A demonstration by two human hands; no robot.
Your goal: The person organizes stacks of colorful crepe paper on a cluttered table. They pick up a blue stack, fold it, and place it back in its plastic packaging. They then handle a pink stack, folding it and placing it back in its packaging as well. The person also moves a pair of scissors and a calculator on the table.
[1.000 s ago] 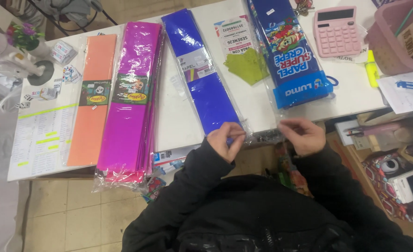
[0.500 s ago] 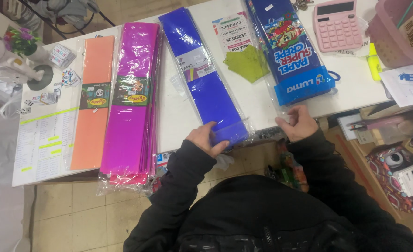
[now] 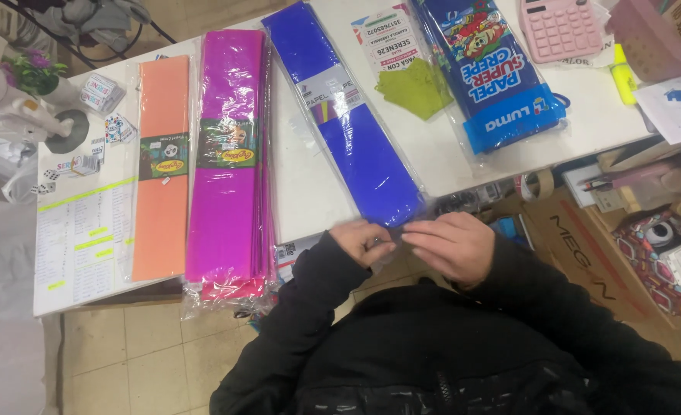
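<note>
The white desk [image 3: 302,184] carries everything here, its near edge just in front of the person in the black jacket. Along it lie long flat packs of crepe paper in clear plastic sleeves: a magenta pack [image 3: 229,165], a pale orange pack [image 3: 161,165] just beside it on the far side from the hands, a blue printed pack [image 3: 494,73] towards the right, and between them the deep blue crepe paper pack [image 3: 348,131], set at a slant with its near end hanging over the desk edge. A pink calculator [image 3: 559,27] sits at the far right corner, and a green cut-out paper shape [image 3: 417,88] lies between the two blue packs.

Both hands meet at that overhanging end. The left hand [image 3: 362,242] has its grip closed, fingers pinched on the clear plastic flap at the end of the deep blue pack. The right hand [image 3: 448,246] is curled in from the other side, fingertips touching the same flap; whether its grip actually pinches the plastic I cannot tell.

The step in hand looks like opening or working the sleeve's end. The next move would call for separating the thin film layers with a firm pinch on each side, without tearing the paper inside.
</note>
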